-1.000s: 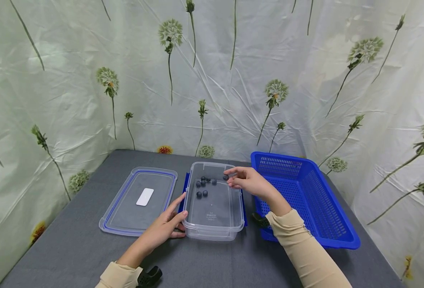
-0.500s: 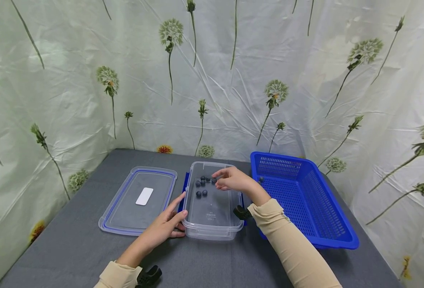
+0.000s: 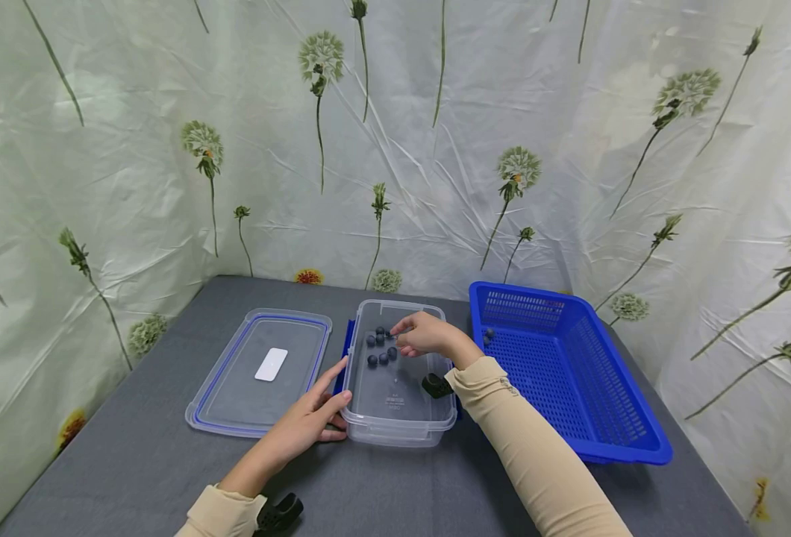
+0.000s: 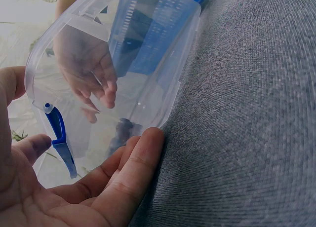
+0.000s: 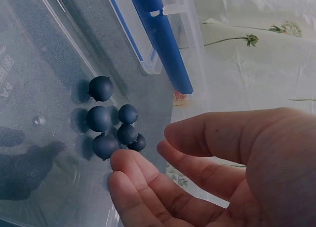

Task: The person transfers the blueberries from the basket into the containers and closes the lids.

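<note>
A table under grey cloth [image 3: 395,488] bore everything. To the right of the right hand [image 3: 434,335] and its fingers sat a blue rectangular basket of perforated plastic [image 3: 557,388], apparently kept within an easy reach. Directly beneath those fingers lay a clear rectangular plastic container [image 3: 393,438]. Just left of the left hand [image 3: 307,423] and its fingers, a clear plastic lid with a blue seal [image 3: 251,403] rested flat, presumably set aside so the container's mouth stayed free. The left fingers were spread apart against the container's left wall, probably to stop it sliding. The right thumb and fingertips stood apart with nothing visible between them, lowered to suit small round things, it seemed. Close beside those fingertips, round dark-blue berries [image 5: 98,118] clustered on the container's floor; matching berries [image 3: 490,333] lay farther right, inside the basket by its left wall.
</note>
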A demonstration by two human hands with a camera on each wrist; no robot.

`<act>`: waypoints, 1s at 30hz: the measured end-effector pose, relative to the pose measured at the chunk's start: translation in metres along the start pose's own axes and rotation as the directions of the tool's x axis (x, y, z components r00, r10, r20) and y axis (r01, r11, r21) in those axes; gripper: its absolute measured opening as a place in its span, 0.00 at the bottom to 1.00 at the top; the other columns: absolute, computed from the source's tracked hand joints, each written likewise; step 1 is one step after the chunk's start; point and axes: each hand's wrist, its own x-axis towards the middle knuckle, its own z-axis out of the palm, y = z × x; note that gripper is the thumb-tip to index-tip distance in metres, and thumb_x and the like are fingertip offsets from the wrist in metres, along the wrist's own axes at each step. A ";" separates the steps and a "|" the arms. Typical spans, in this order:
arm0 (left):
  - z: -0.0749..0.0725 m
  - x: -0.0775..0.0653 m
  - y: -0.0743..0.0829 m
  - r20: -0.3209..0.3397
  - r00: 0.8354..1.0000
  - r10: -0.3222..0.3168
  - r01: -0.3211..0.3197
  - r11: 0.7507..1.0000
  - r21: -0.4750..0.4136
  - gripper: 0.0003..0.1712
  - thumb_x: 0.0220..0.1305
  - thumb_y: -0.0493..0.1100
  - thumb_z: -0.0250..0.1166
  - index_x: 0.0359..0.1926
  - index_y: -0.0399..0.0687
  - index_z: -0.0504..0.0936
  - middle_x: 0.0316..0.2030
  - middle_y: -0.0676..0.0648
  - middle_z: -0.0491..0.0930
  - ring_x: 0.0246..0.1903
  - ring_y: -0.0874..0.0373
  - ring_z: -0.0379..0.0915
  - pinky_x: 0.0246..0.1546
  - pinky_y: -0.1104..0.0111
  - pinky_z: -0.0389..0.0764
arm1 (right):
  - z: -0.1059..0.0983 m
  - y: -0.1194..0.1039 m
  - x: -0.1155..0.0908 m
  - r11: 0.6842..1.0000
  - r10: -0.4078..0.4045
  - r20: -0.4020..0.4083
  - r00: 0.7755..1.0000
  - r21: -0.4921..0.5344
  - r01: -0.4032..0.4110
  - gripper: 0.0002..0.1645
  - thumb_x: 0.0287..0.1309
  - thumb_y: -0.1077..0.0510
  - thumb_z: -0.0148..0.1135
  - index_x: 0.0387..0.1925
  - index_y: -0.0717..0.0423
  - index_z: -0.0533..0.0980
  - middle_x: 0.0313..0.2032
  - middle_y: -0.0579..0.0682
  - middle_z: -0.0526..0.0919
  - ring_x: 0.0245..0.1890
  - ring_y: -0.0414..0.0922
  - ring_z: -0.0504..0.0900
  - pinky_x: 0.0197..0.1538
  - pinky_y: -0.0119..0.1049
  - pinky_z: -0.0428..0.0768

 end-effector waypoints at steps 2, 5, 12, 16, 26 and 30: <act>0.000 0.000 0.000 0.002 1.000 0.002 -0.002 1.000 0.004 0.41 0.84 0.55 0.57 0.88 0.65 0.48 0.48 0.36 0.77 0.42 0.52 0.83 0.47 0.56 0.92 | -0.001 0.000 0.001 1.000 0.002 -0.005 1.000 0.003 -0.002 0.26 0.77 0.62 0.56 0.71 0.64 0.75 0.54 0.65 0.86 0.46 0.48 0.88 0.61 0.46 0.87; 0.000 0.000 0.001 0.004 1.000 0.003 -0.003 1.000 0.010 0.41 0.84 0.55 0.56 0.88 0.65 0.48 0.49 0.36 0.77 0.42 0.52 0.83 0.47 0.56 0.92 | -0.003 0.001 0.001 1.000 -0.009 -0.015 1.000 0.000 0.009 0.25 0.76 0.63 0.56 0.70 0.64 0.76 0.53 0.65 0.87 0.43 0.46 0.87 0.59 0.45 0.88; 0.000 0.001 -0.001 0.014 1.000 0.010 -0.010 1.000 0.003 0.41 0.85 0.54 0.56 0.88 0.65 0.47 0.49 0.36 0.77 0.42 0.52 0.83 0.48 0.56 0.92 | -0.010 0.003 -0.005 0.998 -0.053 -0.039 0.998 0.017 0.054 0.24 0.76 0.63 0.54 0.68 0.66 0.77 0.56 0.68 0.87 0.47 0.51 0.89 0.62 0.50 0.87; 0.000 0.001 -0.002 0.013 1.000 0.010 -0.010 1.000 -0.007 0.41 0.84 0.54 0.57 0.88 0.65 0.47 0.49 0.36 0.78 0.42 0.52 0.83 0.48 0.56 0.92 | -0.015 0.003 -0.008 0.996 -0.089 -0.057 0.994 0.025 0.090 0.24 0.77 0.62 0.55 0.68 0.68 0.77 0.57 0.68 0.86 0.54 0.57 0.88 0.62 0.49 0.87; 0.001 0.001 -0.001 0.009 1.000 0.003 -0.004 1.000 0.002 0.41 0.84 0.55 0.57 0.87 0.67 0.48 0.49 0.37 0.77 0.42 0.52 0.82 0.48 0.56 0.92 | -0.033 0.007 -0.015 0.989 -0.111 -0.124 0.986 0.089 0.122 0.20 0.79 0.61 0.58 0.65 0.64 0.79 0.50 0.62 0.89 0.47 0.51 0.89 0.61 0.48 0.88; 0.001 0.001 -0.001 0.003 1.000 -0.011 0.011 1.000 0.004 0.41 0.84 0.56 0.57 0.87 0.68 0.48 0.51 0.36 0.77 0.42 0.52 0.82 0.48 0.56 0.92 | -0.042 0.012 -0.017 0.984 -0.109 -0.151 0.982 0.122 0.128 0.20 0.80 0.60 0.57 0.66 0.63 0.79 0.43 0.55 0.88 0.39 0.41 0.85 0.52 0.39 0.88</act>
